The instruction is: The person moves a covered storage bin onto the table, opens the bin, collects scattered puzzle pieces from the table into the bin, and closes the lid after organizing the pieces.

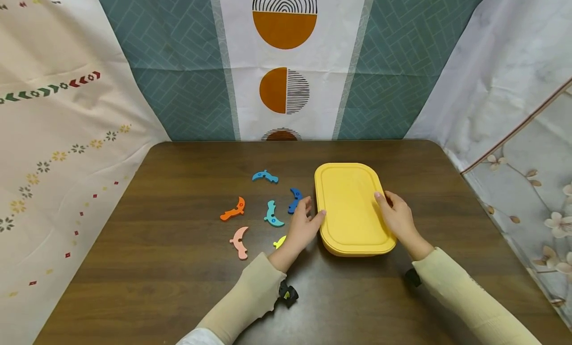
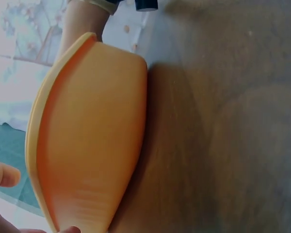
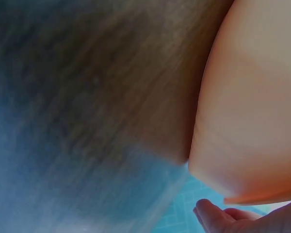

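Head view: yellow box, sorta toward the desk's right edge
Left hand: loose, just beside it
Right hand: thumb on lid, can't tell if gripping

Head view: from above, facing forward and down; farthest off, spanning the bench, left hand and right hand. Left wrist view: low, close, turned sideways, facing the yellow box. Right wrist view: sideways, closest, box cropped at right. Common to all three: box, bench, teal backdrop.
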The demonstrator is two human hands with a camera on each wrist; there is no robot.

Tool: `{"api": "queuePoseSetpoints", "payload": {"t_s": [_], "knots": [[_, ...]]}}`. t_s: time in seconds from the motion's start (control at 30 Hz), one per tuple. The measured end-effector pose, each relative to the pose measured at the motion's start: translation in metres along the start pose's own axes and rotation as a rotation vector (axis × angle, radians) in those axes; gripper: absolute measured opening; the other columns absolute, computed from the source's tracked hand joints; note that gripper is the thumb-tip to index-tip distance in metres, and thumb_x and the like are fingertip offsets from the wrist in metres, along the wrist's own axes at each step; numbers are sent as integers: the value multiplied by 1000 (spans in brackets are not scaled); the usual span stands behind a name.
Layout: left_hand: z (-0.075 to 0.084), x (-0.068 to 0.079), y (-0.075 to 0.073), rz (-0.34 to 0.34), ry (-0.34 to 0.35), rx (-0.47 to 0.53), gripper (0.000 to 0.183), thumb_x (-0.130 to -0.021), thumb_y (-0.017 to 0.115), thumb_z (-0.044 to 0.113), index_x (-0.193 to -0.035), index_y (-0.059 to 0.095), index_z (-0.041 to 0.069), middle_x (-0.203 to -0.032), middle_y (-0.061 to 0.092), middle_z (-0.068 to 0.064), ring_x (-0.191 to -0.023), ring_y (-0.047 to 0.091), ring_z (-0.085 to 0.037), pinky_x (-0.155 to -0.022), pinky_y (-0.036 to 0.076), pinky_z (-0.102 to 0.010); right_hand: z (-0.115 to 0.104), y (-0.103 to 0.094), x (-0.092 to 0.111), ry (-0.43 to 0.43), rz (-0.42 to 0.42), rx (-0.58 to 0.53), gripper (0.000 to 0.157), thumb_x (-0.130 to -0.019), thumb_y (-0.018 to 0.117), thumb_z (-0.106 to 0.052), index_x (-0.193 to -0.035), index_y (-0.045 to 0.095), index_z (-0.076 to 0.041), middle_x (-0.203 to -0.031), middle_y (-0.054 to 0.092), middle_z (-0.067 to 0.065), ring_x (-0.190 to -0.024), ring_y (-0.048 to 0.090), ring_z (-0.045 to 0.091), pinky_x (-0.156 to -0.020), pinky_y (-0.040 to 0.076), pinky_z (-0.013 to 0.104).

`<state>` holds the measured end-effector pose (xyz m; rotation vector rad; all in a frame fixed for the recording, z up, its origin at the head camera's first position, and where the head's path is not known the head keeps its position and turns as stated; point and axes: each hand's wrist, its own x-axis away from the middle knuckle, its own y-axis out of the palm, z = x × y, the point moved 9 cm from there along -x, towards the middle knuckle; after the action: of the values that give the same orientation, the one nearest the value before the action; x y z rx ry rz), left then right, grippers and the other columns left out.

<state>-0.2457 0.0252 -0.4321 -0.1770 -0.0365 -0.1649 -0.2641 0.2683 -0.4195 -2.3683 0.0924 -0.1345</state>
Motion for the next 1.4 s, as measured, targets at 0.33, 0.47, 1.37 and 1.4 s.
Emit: {"api": "queuePoseSetpoints", "payload": {"t_s": [0.33,0.47,1.37,1.4], "knots": [[-7,6,15,9,-7,70,65,-97,53,20,-147,21,-6,-151,25,-25,-139,29,-37,-109,31,-49,3,4,5,12,-30,-30,76,-100,32,-51,-142,30,12,-142,35,34,-129,37,47,-105,32,56],[-11,7,19,-5,-31,61,65,-97,52,21,-147,21,-6,-151,26,-26,-139,31,-36,-109,32,-47,2,6,6,-2,-34,-51,75,-100,33,-50,-142,30,12,-142,36,34,-128,38,47,-104,33,56],[-7,16,16,-22,-66,-78,75,-96,53,31,-150,14,-4,-153,21,-24,-142,23,-35,-112,25,-50,-5,16,9,1,-61,-170,66,-98,47,-36,-143,29,10,-129,48,30,-105,55,36,-72,44,15],[-7,17,16,-22,-73,-80,76,-95,53,31,-150,13,-3,-154,20,-24,-142,22,-35,-112,24,-50,-6,17,9,6,-65,-180,66,-98,47,-35,-143,29,10,-129,48,29,-106,54,35,-72,44,15]]}}
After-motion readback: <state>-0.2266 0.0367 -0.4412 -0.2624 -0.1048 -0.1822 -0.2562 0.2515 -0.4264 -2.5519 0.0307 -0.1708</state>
